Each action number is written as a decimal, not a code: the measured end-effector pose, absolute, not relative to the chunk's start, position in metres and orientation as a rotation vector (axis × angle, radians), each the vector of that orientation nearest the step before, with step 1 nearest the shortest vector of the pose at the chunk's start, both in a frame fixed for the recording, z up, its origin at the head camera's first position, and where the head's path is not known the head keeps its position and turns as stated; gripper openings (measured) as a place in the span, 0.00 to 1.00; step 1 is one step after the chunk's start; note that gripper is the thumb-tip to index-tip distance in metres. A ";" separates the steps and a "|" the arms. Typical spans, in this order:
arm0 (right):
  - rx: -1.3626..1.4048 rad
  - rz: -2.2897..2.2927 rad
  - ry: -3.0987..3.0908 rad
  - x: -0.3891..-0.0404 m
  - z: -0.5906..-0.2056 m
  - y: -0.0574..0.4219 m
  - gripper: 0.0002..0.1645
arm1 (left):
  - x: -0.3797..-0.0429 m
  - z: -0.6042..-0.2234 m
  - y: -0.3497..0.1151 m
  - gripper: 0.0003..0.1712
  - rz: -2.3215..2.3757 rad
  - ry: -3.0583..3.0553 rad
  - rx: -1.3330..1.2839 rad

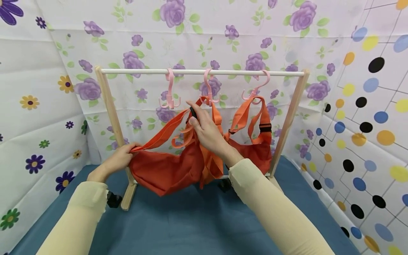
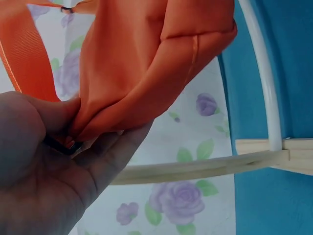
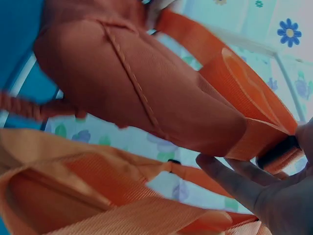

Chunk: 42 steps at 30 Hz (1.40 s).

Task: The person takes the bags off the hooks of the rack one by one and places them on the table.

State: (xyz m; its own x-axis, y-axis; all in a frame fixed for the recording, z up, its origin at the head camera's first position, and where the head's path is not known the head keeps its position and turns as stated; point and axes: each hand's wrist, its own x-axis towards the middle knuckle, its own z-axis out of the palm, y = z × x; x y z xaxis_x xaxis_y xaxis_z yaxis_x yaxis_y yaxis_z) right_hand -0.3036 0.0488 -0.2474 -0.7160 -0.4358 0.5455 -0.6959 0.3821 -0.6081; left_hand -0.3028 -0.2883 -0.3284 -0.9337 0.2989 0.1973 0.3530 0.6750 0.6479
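Two hands (image 1: 117, 158) (image 1: 207, 132) hold an orange bag (image 1: 164, 170) near pink hooks (image 1: 170, 90).

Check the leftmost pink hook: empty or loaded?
Empty: in the head view the hook hangs on the rail, its prongs bare.

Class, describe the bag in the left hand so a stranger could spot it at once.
Find the wooden stand with the white rail. Below the rail's left half sags a red-orange bag. Its outer end is pinched by the left hand, unlike the similar bag hanging from the rightmost pink hook.
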 end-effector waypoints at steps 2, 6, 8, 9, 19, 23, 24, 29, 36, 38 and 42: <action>0.992 1.196 -2.381 -0.305 -0.250 0.051 0.29 | -0.302 -0.326 -0.290 0.22 -1.151 -2.813 -0.514; 1.017 1.123 -2.406 -0.306 -0.255 0.055 0.27 | -0.300 -0.323 -0.291 0.24 -1.236 -2.830 -0.463; 1.046 1.093 -2.402 -0.305 -0.256 0.056 0.26 | -0.299 -0.322 -0.292 0.25 -1.259 -2.837 -0.462; 1.061 1.080 -2.399 -0.304 -0.256 0.057 0.26 | -0.299 -0.322 -0.292 0.25 -1.264 -2.837 -0.466; 1.136 1.014 -2.537 -0.302 -0.255 0.067 0.38 | -0.295 -0.311 -0.292 0.26 -1.274 -2.834 -0.493; 1.118 0.969 -2.602 -0.301 -0.257 0.070 0.37 | -0.291 -0.304 -0.297 0.28 -1.346 -2.814 -0.485; 1.100 0.994 -2.612 -0.301 -0.257 0.071 0.35 | -0.289 -0.302 -0.299 0.28 -1.358 -2.810 -0.480; 0.989 1.166 -2.632 -0.297 -0.254 0.072 0.22 | -0.283 -0.294 -0.311 0.28 -1.382 -2.796 -0.461; 1.017 1.185 -2.594 -0.298 -0.254 0.076 0.08 | -0.279 -0.293 -0.329 0.25 -1.461 -2.762 -0.449; 1.026 1.163 -2.599 -0.300 -0.258 0.077 0.06 | -0.278 -0.293 -0.332 0.24 -1.479 -2.760 -0.439; 0.990 1.124 -2.630 -0.302 -0.266 0.078 0.09 | -0.276 -0.291 -0.334 0.24 -1.485 -2.770 -0.427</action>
